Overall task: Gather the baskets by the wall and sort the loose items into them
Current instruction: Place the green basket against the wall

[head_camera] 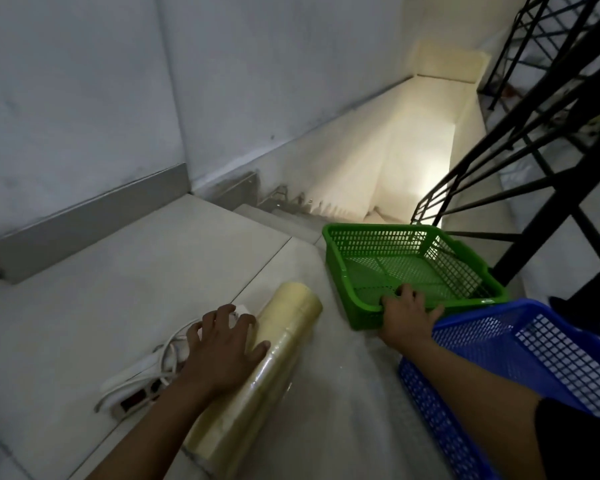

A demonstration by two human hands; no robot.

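Your right hand (pixel 407 315) rests on a bright green basket (pixel 361 271), its walls and floor a fine open grid. Nearer, at the right edge, a blue basket (pixel 465 341) shows the same mesh pattern, paler where light catches it. Under your left hand (pixel 222 351) lies a pale yellow, glossy translucent roll (pixel 291 327). Left of it, a white power strip (pixel 132 400) with white cord and a dark red switch. Floor (pixel 118 289) pale grey; railing (pixel 534 168), far right, black.

No text, label, brand, number or sign can be read on anything here.
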